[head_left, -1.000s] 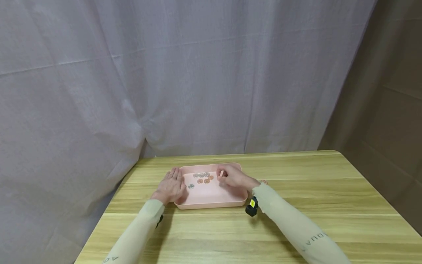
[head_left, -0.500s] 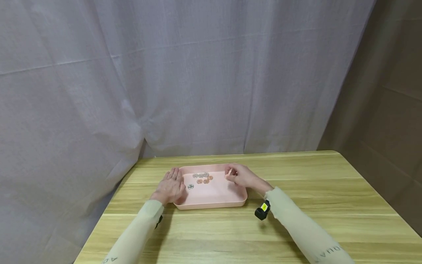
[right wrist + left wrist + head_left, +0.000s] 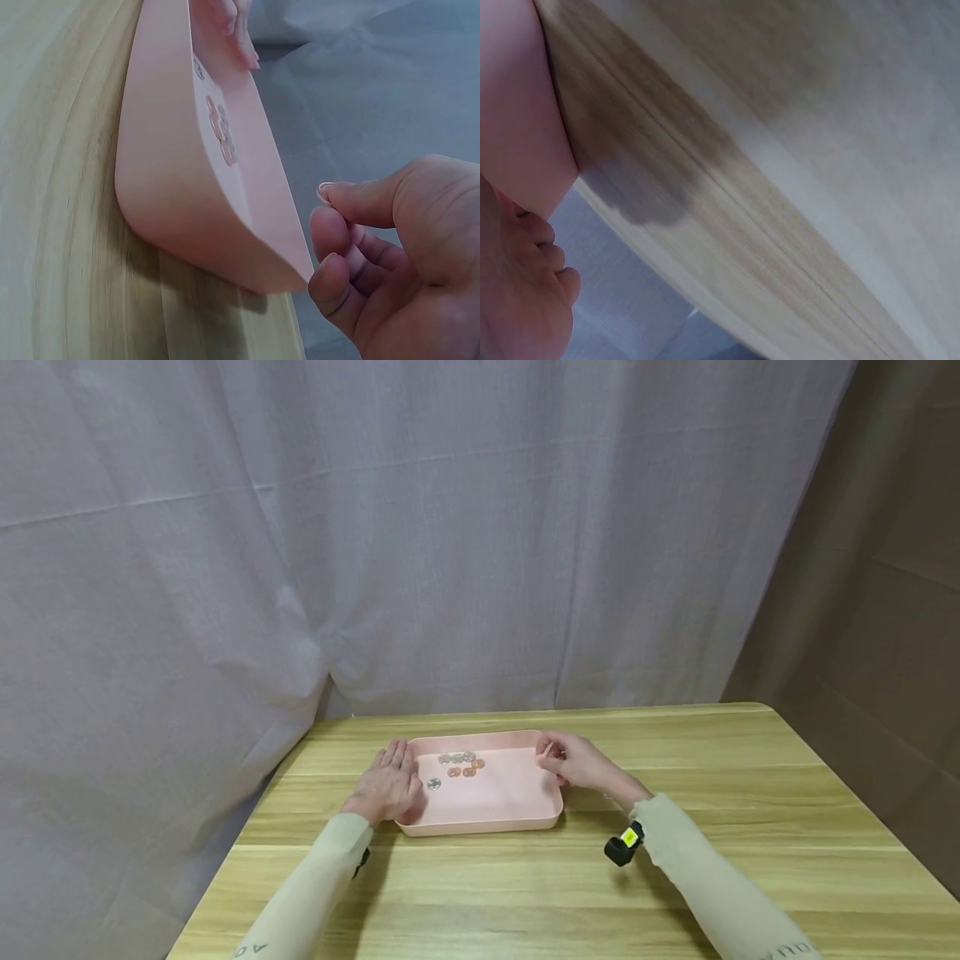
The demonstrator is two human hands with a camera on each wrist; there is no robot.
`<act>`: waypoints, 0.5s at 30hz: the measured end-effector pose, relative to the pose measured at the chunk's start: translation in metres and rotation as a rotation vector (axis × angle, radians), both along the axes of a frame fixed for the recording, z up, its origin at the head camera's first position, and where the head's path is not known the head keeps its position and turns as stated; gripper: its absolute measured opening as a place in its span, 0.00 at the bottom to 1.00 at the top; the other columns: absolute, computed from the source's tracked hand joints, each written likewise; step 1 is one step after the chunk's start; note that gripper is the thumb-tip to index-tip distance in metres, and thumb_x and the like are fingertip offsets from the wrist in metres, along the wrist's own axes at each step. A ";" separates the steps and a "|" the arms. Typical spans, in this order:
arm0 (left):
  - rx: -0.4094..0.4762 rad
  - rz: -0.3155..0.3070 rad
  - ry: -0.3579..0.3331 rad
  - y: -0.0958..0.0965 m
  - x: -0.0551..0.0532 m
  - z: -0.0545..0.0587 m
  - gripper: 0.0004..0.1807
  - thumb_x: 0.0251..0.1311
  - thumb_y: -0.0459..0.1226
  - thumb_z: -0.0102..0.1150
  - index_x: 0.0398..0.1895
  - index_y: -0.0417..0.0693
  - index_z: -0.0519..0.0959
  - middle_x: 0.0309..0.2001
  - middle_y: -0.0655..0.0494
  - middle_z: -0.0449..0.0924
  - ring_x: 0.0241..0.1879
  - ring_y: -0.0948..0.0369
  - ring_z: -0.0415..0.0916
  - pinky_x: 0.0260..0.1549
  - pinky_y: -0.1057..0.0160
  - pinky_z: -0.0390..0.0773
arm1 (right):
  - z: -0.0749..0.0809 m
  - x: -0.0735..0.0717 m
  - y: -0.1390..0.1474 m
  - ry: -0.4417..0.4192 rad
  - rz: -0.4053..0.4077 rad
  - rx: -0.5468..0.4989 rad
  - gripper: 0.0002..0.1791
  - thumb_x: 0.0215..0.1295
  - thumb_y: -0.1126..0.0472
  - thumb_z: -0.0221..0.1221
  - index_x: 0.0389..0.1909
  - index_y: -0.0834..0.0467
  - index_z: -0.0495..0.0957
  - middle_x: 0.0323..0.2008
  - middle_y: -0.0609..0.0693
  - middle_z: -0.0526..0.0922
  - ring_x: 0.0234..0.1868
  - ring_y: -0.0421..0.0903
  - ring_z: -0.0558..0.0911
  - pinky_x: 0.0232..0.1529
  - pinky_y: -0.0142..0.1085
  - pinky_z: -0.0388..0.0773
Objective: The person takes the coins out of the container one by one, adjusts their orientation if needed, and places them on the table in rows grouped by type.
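Note:
A shallow pink tray (image 3: 487, 824) lies on the table with several silver coins (image 3: 458, 758) and several copper-coloured coins (image 3: 454, 772) inside. My left hand (image 3: 384, 783) rests along the tray's left side with straight fingers; its fingers also show at the top of the right wrist view. Over the tray's right rim is my right hand (image 3: 581, 762), thumb and fingertips close together. They seem to pinch a small coin (image 3: 324, 193), whose shiny curved edge shows at the fingertips in the right wrist view. The fingers partly hide it in the head view.
The light wooden table (image 3: 480, 893) extends in front of the tray and to its right. A grey curtain (image 3: 465, 568) hangs behind the table. Black wrist cameras sit on both wrists, the right one (image 3: 624, 845) with a yellow label.
My right hand has moved right, from above the tray's coins to its right rim. My left hand and the coins in the tray stay where they were.

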State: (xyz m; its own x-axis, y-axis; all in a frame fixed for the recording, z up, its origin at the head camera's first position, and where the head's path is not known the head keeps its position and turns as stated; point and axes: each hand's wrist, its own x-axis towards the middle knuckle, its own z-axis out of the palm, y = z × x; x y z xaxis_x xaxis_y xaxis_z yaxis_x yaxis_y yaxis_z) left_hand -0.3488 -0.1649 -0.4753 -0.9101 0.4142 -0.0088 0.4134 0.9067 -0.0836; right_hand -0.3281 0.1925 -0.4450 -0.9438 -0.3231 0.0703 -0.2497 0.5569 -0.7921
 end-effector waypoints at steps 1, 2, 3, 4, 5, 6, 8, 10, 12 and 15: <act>0.000 0.000 -0.001 0.000 0.000 0.000 0.35 0.75 0.47 0.27 0.76 0.33 0.48 0.78 0.37 0.45 0.78 0.44 0.44 0.77 0.48 0.49 | 0.000 0.001 0.003 -0.001 -0.006 -0.002 0.02 0.68 0.65 0.57 0.40 0.57 0.75 0.25 0.50 0.73 0.20 0.48 0.76 0.16 0.30 0.71; 0.000 -0.001 0.000 0.000 0.000 0.000 0.35 0.75 0.47 0.27 0.76 0.33 0.48 0.78 0.37 0.45 0.78 0.44 0.44 0.77 0.48 0.49 | 0.000 0.002 0.005 -0.007 -0.017 -0.007 0.02 0.68 0.66 0.57 0.40 0.58 0.75 0.25 0.50 0.73 0.20 0.49 0.77 0.17 0.30 0.71; -0.001 -0.003 0.002 0.000 0.000 0.000 0.35 0.75 0.47 0.27 0.76 0.33 0.48 0.77 0.37 0.45 0.78 0.44 0.44 0.77 0.48 0.49 | -0.001 0.002 0.008 -0.007 -0.023 -0.006 0.03 0.68 0.66 0.57 0.40 0.59 0.75 0.25 0.50 0.73 0.20 0.49 0.77 0.17 0.29 0.72; 0.001 -0.006 0.005 0.000 0.000 0.001 0.35 0.75 0.47 0.27 0.76 0.33 0.48 0.77 0.36 0.46 0.78 0.44 0.44 0.77 0.48 0.49 | -0.001 0.003 0.011 -0.012 -0.035 -0.010 0.03 0.68 0.66 0.57 0.41 0.59 0.75 0.25 0.50 0.73 0.21 0.50 0.77 0.18 0.29 0.72; -0.001 -0.006 0.008 0.000 0.000 0.001 0.35 0.75 0.47 0.27 0.76 0.33 0.48 0.77 0.37 0.46 0.78 0.44 0.44 0.77 0.48 0.49 | -0.001 0.003 0.014 -0.013 -0.042 -0.013 0.03 0.68 0.67 0.57 0.41 0.59 0.75 0.26 0.51 0.73 0.21 0.50 0.77 0.18 0.29 0.72; -0.003 -0.007 0.015 0.000 0.000 0.001 0.35 0.75 0.47 0.28 0.76 0.33 0.48 0.77 0.37 0.46 0.78 0.44 0.45 0.77 0.48 0.50 | -0.001 0.004 0.018 -0.012 -0.049 -0.012 0.04 0.68 0.66 0.56 0.41 0.60 0.75 0.26 0.51 0.74 0.21 0.49 0.77 0.18 0.29 0.72; -0.008 -0.008 0.022 0.000 0.000 0.001 0.34 0.75 0.47 0.28 0.76 0.33 0.48 0.77 0.37 0.47 0.78 0.44 0.45 0.77 0.48 0.50 | -0.002 0.004 0.025 -0.001 -0.054 -0.013 0.04 0.69 0.66 0.56 0.42 0.61 0.74 0.27 0.53 0.74 0.21 0.48 0.77 0.18 0.29 0.72; -0.007 -0.009 0.022 0.000 0.000 0.001 0.35 0.75 0.47 0.28 0.76 0.33 0.48 0.77 0.37 0.47 0.78 0.44 0.45 0.77 0.48 0.50 | -0.003 0.004 0.033 0.000 -0.060 -0.018 0.05 0.69 0.66 0.56 0.43 0.62 0.74 0.28 0.56 0.75 0.21 0.48 0.77 0.17 0.30 0.73; -0.009 -0.009 0.017 0.000 0.000 0.001 0.35 0.75 0.47 0.27 0.76 0.33 0.48 0.77 0.37 0.46 0.78 0.44 0.45 0.77 0.48 0.50 | -0.005 0.003 0.041 0.000 -0.068 -0.019 0.05 0.69 0.65 0.56 0.43 0.62 0.74 0.28 0.57 0.76 0.21 0.48 0.76 0.17 0.30 0.73; -0.002 -0.008 0.006 -0.001 0.000 0.000 0.35 0.74 0.48 0.25 0.76 0.33 0.47 0.77 0.37 0.46 0.78 0.44 0.44 0.77 0.48 0.49 | -0.009 0.002 0.052 0.000 -0.089 -0.009 0.05 0.69 0.65 0.57 0.42 0.61 0.73 0.27 0.55 0.75 0.22 0.49 0.77 0.17 0.32 0.73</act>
